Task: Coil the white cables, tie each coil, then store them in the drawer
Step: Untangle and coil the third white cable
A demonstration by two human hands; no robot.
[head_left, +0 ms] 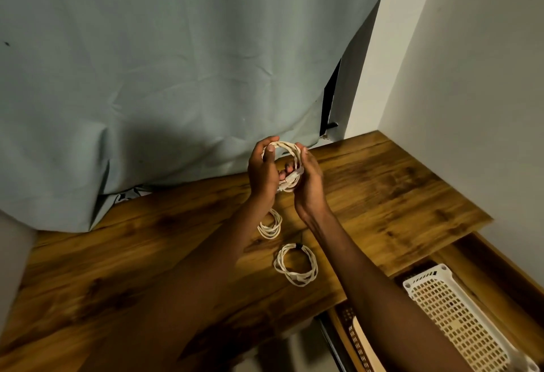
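Landmark: the wooden bench (164,242).

Grey-green cloth sheet (147,62) hangs behind the bench, its lower edge draped onto the bench's far-left part.

Both hands are raised above the bench's far middle, close together, holding one coil of white cable (287,162) between them. Left hand (263,172): fingers curled round the coil's left side, thumb up against the top of the loop. Right hand (309,181): fingers curled round the coil's right side, where the strands look bunched or wrapped. Whether a tie is on this coil cannot be told.

Second coil (270,224) lies flat on the bench below the hands, partly hidden by the left wrist. Third coil (295,264) lies flat on the bench nearer the front edge, apart from the second, with a small dark tie at its top.

Open drawer (482,257) at the bench's right front; a white perforated basket (459,315) sits in it.
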